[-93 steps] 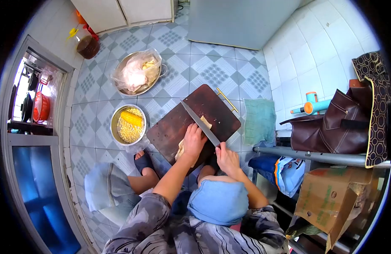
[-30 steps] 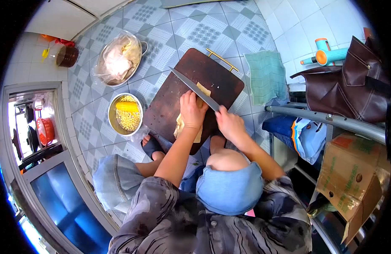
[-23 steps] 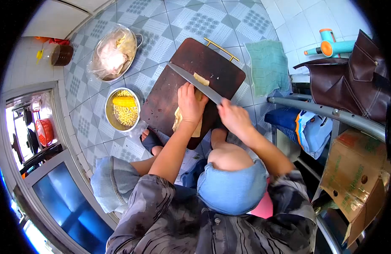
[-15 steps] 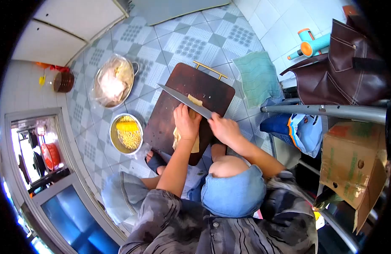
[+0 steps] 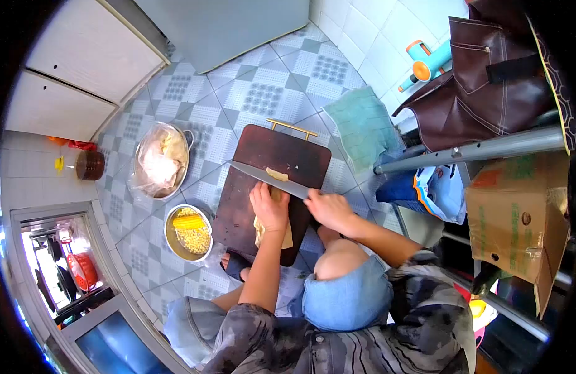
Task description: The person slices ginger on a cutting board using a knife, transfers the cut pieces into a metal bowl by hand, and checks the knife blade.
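Note:
A large knife [image 5: 263, 177] lies across the dark brown cutting board [image 5: 257, 146], its tip pointing to the far left. My right hand [image 5: 330, 212] is closed round its handle at the board's right side. My left hand [image 5: 269, 207] presses with curled fingers on a pale yellow, folded, sheet-like food [image 5: 284, 240], close behind the blade. A cut-looking pale strip [image 5: 277, 175] lies just beyond the blade. Small crumbs dot the board. My left fingers hide part of the food, and I cannot tell how deep the edge sits in it.
Left of the board, a metal bowl [image 5: 169, 235] holds corn kernels and a corn cob [image 5: 188, 222]. Behind it stands a metal basin [image 5: 187, 163] with pale food in a plastic bag. A green cloth [image 5: 360, 128] lies right, near a metal rack [image 5: 475, 149] and cardboard box [image 5: 515, 221].
The camera view has tilted, so the board, bowls and hands sit lower and slightly left in the picture. Both hands and the knife keep nearly the same place on the board.

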`<action>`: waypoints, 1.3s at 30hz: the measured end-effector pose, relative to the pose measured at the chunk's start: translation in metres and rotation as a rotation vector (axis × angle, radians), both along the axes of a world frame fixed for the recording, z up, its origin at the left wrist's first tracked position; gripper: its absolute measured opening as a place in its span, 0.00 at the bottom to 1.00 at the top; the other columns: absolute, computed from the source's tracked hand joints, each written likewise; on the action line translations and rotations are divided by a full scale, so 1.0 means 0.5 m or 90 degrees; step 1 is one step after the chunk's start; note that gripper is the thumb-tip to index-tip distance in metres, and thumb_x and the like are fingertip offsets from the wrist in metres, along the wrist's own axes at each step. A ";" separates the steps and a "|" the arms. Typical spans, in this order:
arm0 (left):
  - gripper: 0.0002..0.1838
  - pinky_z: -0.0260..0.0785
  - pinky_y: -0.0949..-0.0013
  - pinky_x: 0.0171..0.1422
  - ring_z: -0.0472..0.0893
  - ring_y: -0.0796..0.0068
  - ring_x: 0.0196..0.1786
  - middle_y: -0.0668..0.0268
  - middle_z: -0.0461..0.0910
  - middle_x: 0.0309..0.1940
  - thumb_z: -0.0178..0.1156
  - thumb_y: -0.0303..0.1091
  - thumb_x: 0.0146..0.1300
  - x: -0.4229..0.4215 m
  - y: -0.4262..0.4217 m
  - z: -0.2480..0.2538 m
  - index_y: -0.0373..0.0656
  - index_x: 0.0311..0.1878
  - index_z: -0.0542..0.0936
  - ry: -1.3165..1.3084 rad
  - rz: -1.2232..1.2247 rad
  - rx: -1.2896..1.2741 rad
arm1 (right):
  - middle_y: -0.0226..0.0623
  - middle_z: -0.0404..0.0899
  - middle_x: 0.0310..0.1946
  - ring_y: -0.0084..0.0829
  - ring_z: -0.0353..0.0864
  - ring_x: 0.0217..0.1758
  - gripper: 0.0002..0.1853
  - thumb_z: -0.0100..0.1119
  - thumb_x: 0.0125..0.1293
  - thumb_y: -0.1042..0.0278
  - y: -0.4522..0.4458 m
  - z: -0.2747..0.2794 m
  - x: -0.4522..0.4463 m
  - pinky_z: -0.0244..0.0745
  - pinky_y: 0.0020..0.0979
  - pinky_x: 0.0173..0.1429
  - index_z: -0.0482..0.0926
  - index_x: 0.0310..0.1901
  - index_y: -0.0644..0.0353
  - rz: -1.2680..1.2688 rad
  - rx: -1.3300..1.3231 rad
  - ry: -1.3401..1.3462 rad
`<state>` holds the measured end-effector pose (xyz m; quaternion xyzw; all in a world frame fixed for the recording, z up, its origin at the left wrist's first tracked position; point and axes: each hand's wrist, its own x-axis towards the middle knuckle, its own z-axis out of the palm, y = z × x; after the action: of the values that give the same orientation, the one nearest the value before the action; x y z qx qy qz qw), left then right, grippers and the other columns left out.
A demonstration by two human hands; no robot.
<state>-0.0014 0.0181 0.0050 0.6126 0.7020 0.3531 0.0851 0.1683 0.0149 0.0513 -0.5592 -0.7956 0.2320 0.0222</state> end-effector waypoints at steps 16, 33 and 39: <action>0.26 0.65 0.54 0.60 0.71 0.49 0.54 0.51 0.74 0.49 0.69 0.31 0.44 0.004 0.006 0.002 0.35 0.48 0.75 -0.021 0.030 0.012 | 0.47 0.80 0.20 0.45 0.84 0.25 0.20 0.46 0.70 0.54 -0.009 -0.010 0.017 0.79 0.44 0.27 0.71 0.43 0.68 0.017 0.027 -0.005; 0.25 0.64 0.53 0.60 0.71 0.48 0.54 0.51 0.74 0.50 0.67 0.30 0.47 0.012 -0.001 0.002 0.34 0.49 0.73 -0.007 -0.012 0.021 | 0.48 0.80 0.20 0.45 0.83 0.23 0.21 0.46 0.70 0.53 -0.033 -0.006 0.039 0.78 0.44 0.26 0.71 0.42 0.69 -0.021 0.002 -0.021; 0.24 0.65 0.54 0.60 0.71 0.48 0.54 0.51 0.74 0.50 0.67 0.30 0.46 0.013 -0.001 0.002 0.34 0.48 0.73 0.002 0.009 0.015 | 0.46 0.79 0.18 0.45 0.83 0.22 0.20 0.47 0.70 0.54 0.058 -0.036 -0.069 0.77 0.44 0.25 0.70 0.42 0.69 0.017 0.057 0.032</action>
<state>0.0050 0.0178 0.0062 0.6092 0.7022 0.3610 0.0741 0.1337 0.0441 0.0334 -0.5412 -0.8116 0.2103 0.0646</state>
